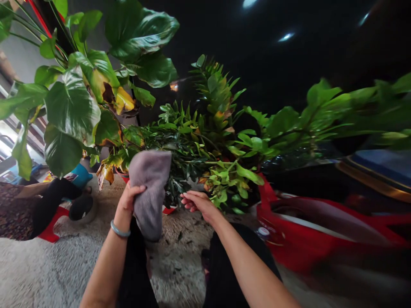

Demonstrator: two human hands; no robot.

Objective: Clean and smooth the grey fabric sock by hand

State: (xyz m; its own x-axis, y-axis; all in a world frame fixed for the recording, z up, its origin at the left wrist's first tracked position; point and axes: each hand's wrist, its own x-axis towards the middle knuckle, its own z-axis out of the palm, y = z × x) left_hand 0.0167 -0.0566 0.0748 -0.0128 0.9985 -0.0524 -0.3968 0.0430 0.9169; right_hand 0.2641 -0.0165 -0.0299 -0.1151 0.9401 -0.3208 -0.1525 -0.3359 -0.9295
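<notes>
My left hand [129, 199], with a pale bangle at its wrist, grips the left edge of a soft grey fuzzy fabric piece [149, 192]. The piece is held upright, wide and rounded at the top and narrower lower down; whether it is a single layer I cannot tell. To its right, my right hand [201, 205] is apart from the fabric, with thumb and fingers pinched together. Anything between those fingertips is too small to make out. Both hands are above my knees, in front of the plants.
Leafy potted plants [189, 132] stand close ahead, with a large-leaved plant [72, 102] at the left. A red bag [298, 231] sits at my right. On the left, another person [19, 209] is beside a red stool [56, 224] and a dark round bowl [81, 208]. The floor [80, 261] is rough concrete.
</notes>
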